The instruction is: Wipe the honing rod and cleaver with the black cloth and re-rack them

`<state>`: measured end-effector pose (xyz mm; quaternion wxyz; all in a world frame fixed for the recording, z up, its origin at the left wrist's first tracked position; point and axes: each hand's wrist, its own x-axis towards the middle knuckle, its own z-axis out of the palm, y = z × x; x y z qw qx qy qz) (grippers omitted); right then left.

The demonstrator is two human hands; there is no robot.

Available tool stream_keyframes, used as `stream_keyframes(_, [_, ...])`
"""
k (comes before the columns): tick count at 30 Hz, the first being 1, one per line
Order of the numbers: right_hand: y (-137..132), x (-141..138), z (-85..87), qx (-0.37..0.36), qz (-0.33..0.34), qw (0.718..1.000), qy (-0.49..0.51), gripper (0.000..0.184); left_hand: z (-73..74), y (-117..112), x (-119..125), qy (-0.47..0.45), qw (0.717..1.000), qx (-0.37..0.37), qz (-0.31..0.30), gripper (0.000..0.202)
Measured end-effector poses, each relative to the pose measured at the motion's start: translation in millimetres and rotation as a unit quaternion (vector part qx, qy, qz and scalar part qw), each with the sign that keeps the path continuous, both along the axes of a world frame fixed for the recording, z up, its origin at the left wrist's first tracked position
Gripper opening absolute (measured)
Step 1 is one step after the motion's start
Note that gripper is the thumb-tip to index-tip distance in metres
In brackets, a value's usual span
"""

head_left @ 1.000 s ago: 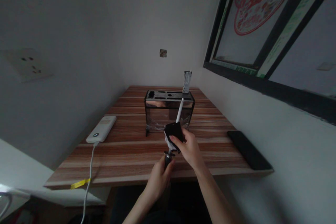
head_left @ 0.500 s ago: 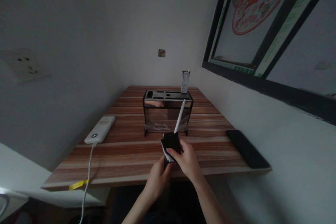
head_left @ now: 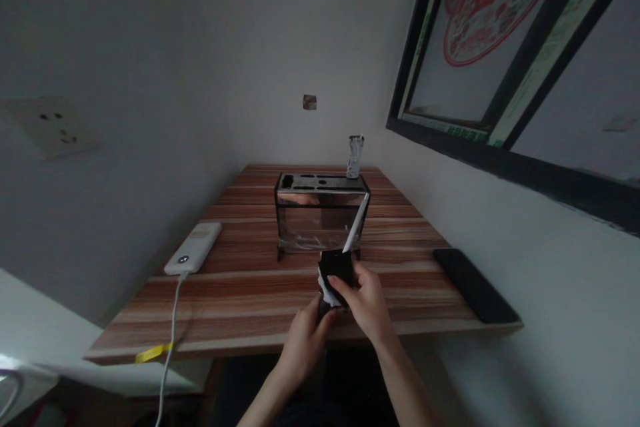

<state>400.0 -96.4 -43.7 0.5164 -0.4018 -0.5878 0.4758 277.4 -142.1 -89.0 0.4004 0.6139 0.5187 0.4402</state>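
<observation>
My left hand (head_left: 304, 340) is closed around the dark handle of a knife, near the front edge of the wooden table (head_left: 240, 287). The knife's white blade (head_left: 356, 225) points up and away toward a metal holder with slots (head_left: 321, 213). My right hand (head_left: 367, 300) pinches a folded black and white cloth (head_left: 336, 273) around the lower part of the blade, just above the handle. The handle itself is mostly hidden by my fingers.
A white power bank (head_left: 194, 247) with a cable running off the front edge lies at the left. A black phone (head_left: 475, 284) lies at the right edge by the wall. A small silvery packet (head_left: 355, 155) stands behind the holder.
The blade has tilted a little to the right and the cloth has stayed low on it. Both hands have shifted slightly right.
</observation>
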Motion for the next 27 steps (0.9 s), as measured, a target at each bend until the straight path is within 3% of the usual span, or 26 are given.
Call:
stream_keyframes(9, [17.7,12.4,22.6,0.013,-0.02,0.999,0.032,0.034,-5.6,-0.6,0.1,0.057,0.998,-0.003,0.026,0.024])
stream_keyframes(27, [66.0,46.9,61.8,0.13,-0.134,0.981,0.06,0.03,-6.3,-2.7,-1.3,0.074,0.997,-0.009,0.012,0.027])
